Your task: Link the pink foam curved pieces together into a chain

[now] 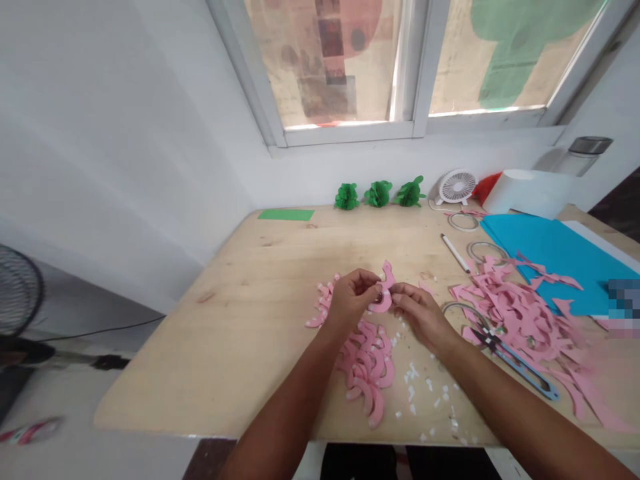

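Between my two hands is a curved pink paper piece [382,303], held just above the table. My left hand [356,293] pinches it from the left, thumb and index finger closed on its edge. From the right, my right hand [417,308] has its fingertips pressed together at the same piece's edge. Below my left hand lies a pile of curved pink paper cutouts [365,367], some with small white patches on them. More such pink cutouts [323,307] sit left of that hand. Small white paper bits [413,383] are scattered below my right hand.
Scissors [520,360] with blue handles lie by a heap of pink scraps [530,313] at right. Nearby are tape rings [487,252], a white pen [455,253] and blue sheets [545,253]. Green paper figures [379,194], a small fan [457,187] and a green strip [286,215] line the back.
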Available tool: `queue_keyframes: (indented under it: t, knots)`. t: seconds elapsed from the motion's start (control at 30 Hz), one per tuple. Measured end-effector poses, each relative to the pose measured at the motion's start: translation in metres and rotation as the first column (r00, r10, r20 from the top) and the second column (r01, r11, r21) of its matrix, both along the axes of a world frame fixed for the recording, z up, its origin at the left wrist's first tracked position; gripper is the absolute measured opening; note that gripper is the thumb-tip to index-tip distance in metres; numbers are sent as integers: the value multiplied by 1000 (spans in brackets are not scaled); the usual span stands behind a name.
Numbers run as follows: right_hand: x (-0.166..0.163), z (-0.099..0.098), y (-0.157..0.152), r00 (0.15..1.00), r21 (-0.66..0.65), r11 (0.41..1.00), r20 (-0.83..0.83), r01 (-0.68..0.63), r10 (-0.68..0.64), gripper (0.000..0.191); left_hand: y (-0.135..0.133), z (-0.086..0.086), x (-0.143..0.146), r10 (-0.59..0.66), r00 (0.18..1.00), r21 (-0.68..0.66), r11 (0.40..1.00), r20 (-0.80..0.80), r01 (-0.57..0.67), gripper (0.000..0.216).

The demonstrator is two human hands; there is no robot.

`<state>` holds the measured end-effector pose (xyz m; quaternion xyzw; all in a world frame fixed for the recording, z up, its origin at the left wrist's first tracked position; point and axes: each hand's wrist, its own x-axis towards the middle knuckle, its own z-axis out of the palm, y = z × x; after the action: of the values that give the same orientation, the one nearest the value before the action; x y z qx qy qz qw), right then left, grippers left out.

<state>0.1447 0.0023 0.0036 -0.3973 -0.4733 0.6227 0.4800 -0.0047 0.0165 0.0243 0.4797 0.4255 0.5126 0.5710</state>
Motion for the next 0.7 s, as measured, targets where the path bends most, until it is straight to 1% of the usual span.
queue_keyframes:
  t: [0.13, 0.4, 0.47, 0.57, 0.63, 0.7]
  knots:
    - [-2, -2, 1, 998, 30, 1000, 55, 3, -5, 16, -4, 2, 2, 13, 1000, 7, 1000, -27, -13, 19]
    - [-3, -6, 0, 997, 37, 998, 60, 43, -46, 14, -3, -7, 2, 5, 1000, -31, 1000, 14, -5, 21]
    - [-3, -7, 0, 996, 38, 998, 62, 57, -59, 14, -3, -6, 1, -19, 1000, -28, 999, 24, 19, 23]
    - [-1, -8, 1, 997, 28, 998, 49, 63, -65, 13, -4, -2, -2, -105, 994, 3, 994, 20, 105, 30]
    - [-1, -6, 1, 999, 18, 999, 29, 44, -45, 11, -4, 1, -4, -158, 987, 23, 987, 13, 158, 32]
    - [-1, -5, 0, 1000, 11, 1000, 11, 19, -19, 10, -5, 3, -6, -180, 984, 31, 983, 5, 180, 30]
